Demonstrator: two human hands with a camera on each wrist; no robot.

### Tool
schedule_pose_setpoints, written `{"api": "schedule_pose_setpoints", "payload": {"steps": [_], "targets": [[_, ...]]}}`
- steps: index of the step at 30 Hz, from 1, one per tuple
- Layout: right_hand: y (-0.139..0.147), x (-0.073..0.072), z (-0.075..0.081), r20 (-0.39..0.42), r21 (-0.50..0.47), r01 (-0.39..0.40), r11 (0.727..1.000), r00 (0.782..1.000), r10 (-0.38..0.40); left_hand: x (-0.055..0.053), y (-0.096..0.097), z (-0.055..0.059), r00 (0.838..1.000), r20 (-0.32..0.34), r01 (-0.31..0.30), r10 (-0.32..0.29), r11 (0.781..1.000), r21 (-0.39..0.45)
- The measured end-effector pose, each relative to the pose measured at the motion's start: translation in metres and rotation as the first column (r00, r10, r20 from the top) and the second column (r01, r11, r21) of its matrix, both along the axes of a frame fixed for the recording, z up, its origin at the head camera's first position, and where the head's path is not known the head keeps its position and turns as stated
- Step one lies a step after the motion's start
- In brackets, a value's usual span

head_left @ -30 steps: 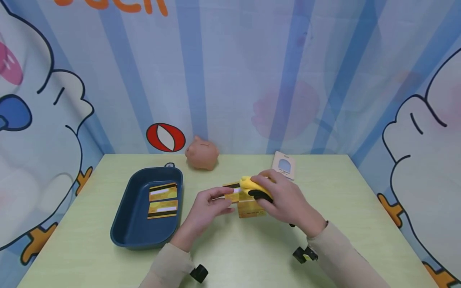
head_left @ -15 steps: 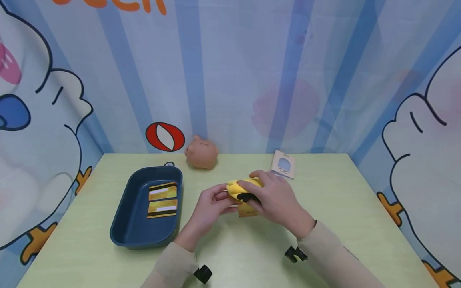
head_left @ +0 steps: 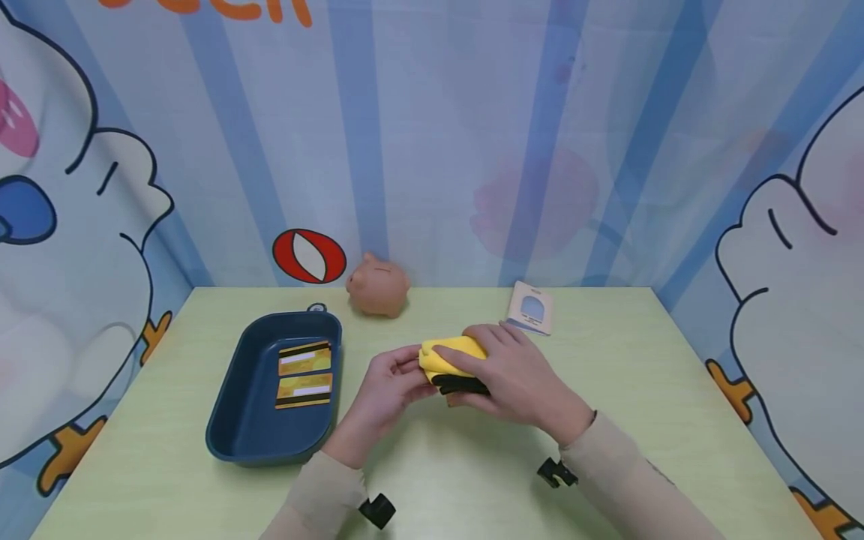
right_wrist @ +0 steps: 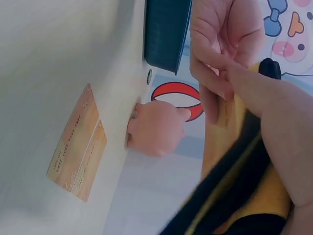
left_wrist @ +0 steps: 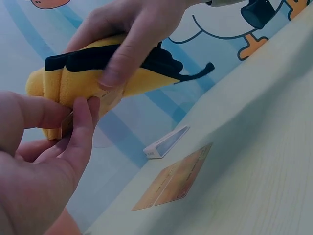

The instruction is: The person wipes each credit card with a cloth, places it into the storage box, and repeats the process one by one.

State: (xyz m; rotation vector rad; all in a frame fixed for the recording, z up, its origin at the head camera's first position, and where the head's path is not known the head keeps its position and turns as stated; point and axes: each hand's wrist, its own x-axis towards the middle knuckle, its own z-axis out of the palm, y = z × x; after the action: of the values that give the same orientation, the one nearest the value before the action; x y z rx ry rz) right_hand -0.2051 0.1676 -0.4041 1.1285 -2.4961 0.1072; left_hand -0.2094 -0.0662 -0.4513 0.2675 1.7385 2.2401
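Note:
A folded yellow cloth [head_left: 448, 360] with black edging is gripped by my right hand [head_left: 523, 375], thumb on the near side and fingers over the top. Opposite it, my left hand [head_left: 391, 394] pinches a bank card [left_wrist: 67, 125] between thumb and fingers. Most of that card is hidden under the cloth, which is folded against it near the left fingertips. Beneath the hands, two gold bank cards [right_wrist: 78, 142] lie side by side on the table; in the head view they are almost wholly covered.
To the left stands a dark blue tray [head_left: 246, 420] with two more gold cards [head_left: 305, 391] in it, stripe side up. A pink piggy bank [head_left: 378, 286] sits at the table's back edge. Behind the right hand lies a small pale box [head_left: 532, 307].
My right hand has brought the cloth leftward and down over the card in my left hand. The left hand stays nearly in place. The cloth now hides most of the cards on the table.

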Motion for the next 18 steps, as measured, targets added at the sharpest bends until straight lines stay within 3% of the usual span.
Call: {"api": "schedule_pose_setpoints", "payload": {"steps": [7,18], "targets": [[-0.001,0.0004,-0.004,0.005,-0.032,-0.004,0.999,1.0,0.004,0.0011,0.0001,0.0023,1.0,-0.016,0.014,-0.014,1.0,-0.003],[0.0012,-0.002,-0.0082,-0.035,-0.042,0.009,0.999,0.999,-0.011,0.0026,-0.0038,0.009,0.999,0.006,-0.033,0.033,0.999,0.028]]}}
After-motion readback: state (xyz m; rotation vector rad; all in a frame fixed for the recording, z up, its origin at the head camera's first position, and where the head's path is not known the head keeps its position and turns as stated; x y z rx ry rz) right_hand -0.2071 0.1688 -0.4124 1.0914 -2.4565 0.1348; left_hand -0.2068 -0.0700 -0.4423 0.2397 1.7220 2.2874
